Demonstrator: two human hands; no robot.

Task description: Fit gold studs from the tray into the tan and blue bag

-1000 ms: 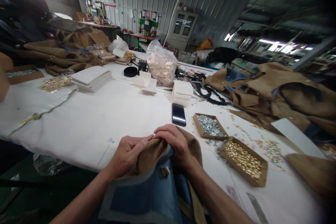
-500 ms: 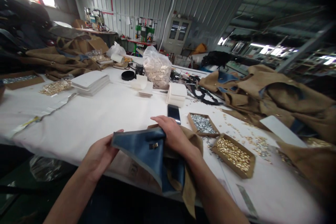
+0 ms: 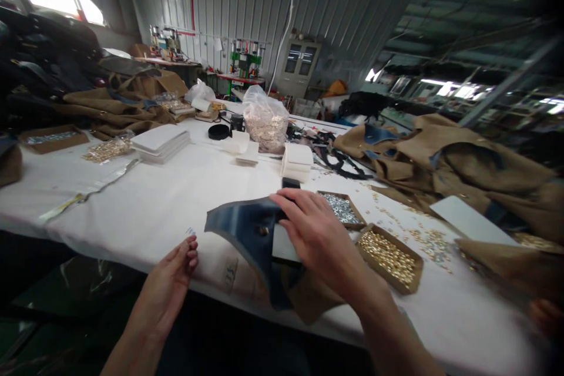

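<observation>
A blue-and-tan fabric piece [image 3: 240, 220] with a small metal fitting [image 3: 263, 231] lies near the table's front edge, its blue side up. My right hand [image 3: 315, 229] is closed on its upper right edge, partly hiding it. A pale flat patch [image 3: 285, 242] shows below those fingers; I cannot tell what it is. My left hand [image 3: 174, 273] is apart from the fabric, to its left, with the fingers curled together. Small bluish marks [image 3: 190, 231] show by its fingertips; whether it holds anything is unclear.
Boxes of silver eyelets [image 3: 341, 208] and gold-coloured fittings [image 3: 390, 258] stand to the right, with loose pieces [image 3: 434, 244] scattered beyond. A phone [image 3: 291, 183] is partly hidden behind my right hand. White sheets [image 3: 161, 142], a clear bag [image 3: 265, 120] and tan fabric [image 3: 497, 170] lie farther off.
My left hand has let go of the blue corner and moved down, away from it. My right hand has shifted slightly right, and the fabric now lies lower and flatter.
</observation>
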